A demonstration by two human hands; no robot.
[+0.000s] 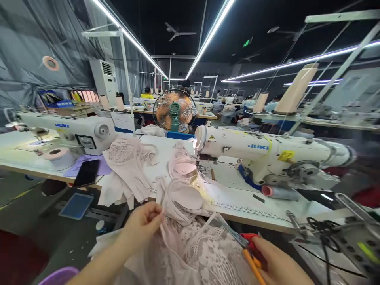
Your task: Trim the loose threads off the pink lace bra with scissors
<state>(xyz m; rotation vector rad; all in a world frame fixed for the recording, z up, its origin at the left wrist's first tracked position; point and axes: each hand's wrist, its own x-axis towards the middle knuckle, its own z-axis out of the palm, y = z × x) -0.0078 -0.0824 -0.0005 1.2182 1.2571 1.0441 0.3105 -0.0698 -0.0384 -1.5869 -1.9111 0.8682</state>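
One slip of your scissors (236,236) could nick the pale garment (187,198), as loose lace (218,245) bunches near the blades. Your left hand (144,223), curled, pinches its edge; your right hand (274,259) grips the handles, blades pointing forward-left. The garment drapes over the front edge of the tabletop (237,201).

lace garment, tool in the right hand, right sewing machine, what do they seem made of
Lace garment: matt fabric, perhaps synthetic, from its openwork and soft folds. Tool in the right hand: grey blade, probably metal; grip likely plastic, given its bright red and orange. Right sewing machine: probably metal, painted white, given its smooth sheen.
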